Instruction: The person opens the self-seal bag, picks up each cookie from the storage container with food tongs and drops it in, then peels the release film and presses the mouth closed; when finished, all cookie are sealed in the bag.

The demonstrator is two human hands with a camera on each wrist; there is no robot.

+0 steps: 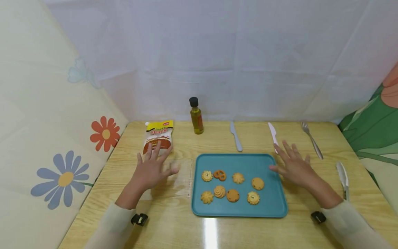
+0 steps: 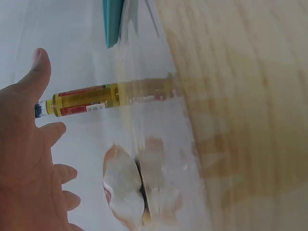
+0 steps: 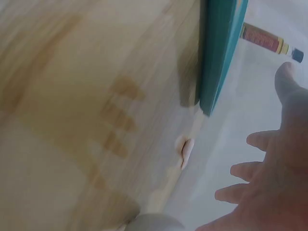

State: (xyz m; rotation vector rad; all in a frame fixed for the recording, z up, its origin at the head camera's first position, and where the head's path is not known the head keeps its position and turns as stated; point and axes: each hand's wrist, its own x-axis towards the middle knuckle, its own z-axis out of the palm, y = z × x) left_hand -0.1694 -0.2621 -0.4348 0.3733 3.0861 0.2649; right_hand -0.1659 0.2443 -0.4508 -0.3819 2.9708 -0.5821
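Note:
My left hand [image 1: 150,173] hovers with spread fingers left of the blue tray [image 1: 239,211], holding nothing. Under it lies a clear plastic bag [image 1: 181,183], and its fingertips overlap a snack pouch [image 1: 159,133] in the head view. Spread as well, my right hand [image 1: 295,167] is above the tray's right edge and holds nothing. Beyond its fingertips lies a pink knife [image 1: 272,133]. On the tray are several cookies, among them a round one with dark bits [image 1: 233,195], a swirled one [image 1: 219,191] and a pretzel-shaped one [image 1: 220,175].
An oil bottle [image 1: 196,117] stands at the back of the table, with a grey-blue knife [image 1: 236,136] to its right. A fork [image 1: 312,140] and metal tongs [image 1: 343,178] lie on the right side. White cloth [image 1: 186,52] hangs behind the table.

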